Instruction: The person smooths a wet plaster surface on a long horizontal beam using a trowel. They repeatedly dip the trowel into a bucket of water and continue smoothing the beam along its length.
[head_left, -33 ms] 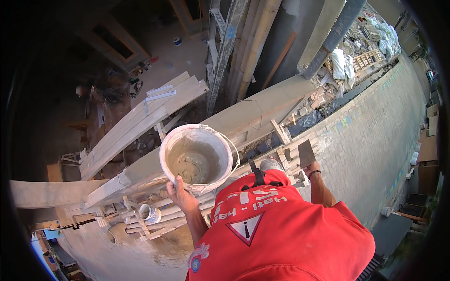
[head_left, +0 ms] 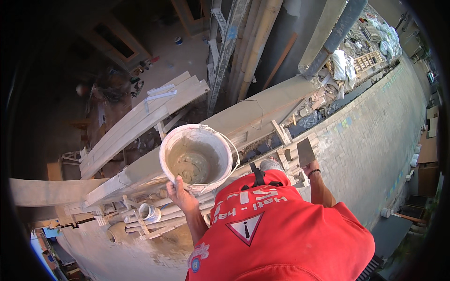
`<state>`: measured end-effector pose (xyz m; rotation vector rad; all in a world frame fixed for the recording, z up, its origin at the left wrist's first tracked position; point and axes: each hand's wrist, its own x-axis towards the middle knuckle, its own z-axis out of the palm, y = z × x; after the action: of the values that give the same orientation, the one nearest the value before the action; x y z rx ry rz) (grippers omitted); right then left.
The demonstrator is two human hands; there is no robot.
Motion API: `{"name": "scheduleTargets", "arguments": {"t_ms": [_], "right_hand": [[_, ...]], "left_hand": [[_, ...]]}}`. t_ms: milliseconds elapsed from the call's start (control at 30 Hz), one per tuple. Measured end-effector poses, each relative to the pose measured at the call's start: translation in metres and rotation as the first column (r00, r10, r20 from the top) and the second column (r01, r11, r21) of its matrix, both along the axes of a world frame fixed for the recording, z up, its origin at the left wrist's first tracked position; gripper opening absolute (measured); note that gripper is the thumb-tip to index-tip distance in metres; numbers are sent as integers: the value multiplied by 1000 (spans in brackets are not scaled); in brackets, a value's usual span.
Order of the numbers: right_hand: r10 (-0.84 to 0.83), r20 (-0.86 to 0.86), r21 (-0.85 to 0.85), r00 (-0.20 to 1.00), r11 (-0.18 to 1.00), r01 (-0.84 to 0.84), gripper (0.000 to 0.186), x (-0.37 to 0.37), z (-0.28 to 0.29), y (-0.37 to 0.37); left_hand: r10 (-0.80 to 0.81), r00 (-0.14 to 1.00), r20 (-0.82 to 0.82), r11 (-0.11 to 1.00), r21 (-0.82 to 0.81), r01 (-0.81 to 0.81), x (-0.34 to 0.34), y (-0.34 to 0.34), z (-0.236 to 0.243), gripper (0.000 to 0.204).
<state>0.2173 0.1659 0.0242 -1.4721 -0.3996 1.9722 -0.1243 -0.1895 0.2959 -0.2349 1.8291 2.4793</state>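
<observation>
My left hand (head_left: 183,196) grips the near rim of a whitish bucket (head_left: 228,161), thumb over the edge. Wet grey mortar (head_left: 190,169) lies in the bottom of the bucket, and its wire handle hangs down on the right side. On the right, my right hand (head_left: 311,168) is closed round a trowel, with its flat, rectangular dark blade (head_left: 306,151) pointing away from me. The trowel's handle is mostly hidden by my fingers. The blade is held apart from the bucket, above the edge of the paving.
A low plastered wall (head_left: 262,105) runs past the bucket. Bamboo poles and boards (head_left: 176,213) lie below me, with a smaller white bucket (head_left: 150,213) on them. Long planks (head_left: 140,124) stand beyond the wall. Rubble and sacks (head_left: 344,65) lie at the far right, beside brick paving (head_left: 365,140).
</observation>
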Motion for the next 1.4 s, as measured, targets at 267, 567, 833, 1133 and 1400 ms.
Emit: {"name": "scheduleTargets", "arguments": {"t_ms": [267,567,833,1133,1400], "right_hand": [[238,-532,59,813,968,-244,26,-107,105,11],[369,-579,264,727,928,-261,33,-142,161,5],[396,-166,286,903,896,-341,37,-82,109,55],[374,526,486,764,605,-631,48,-111,-31,107],[-34,763,621,645,313,-719,37,-193,-118,174]], "left_hand": [[-15,1000,-24,1000,-21,14,0,-4,0,15],[-24,1000,0,1000,6,24,4,4,7,14],[-101,992,74,984,-142,111,17,16,5,12],[-260,929,265,856,-381,348,52,45,-27,14],[-228,872,434,703,-546,456,102,39,-90,8]]}}
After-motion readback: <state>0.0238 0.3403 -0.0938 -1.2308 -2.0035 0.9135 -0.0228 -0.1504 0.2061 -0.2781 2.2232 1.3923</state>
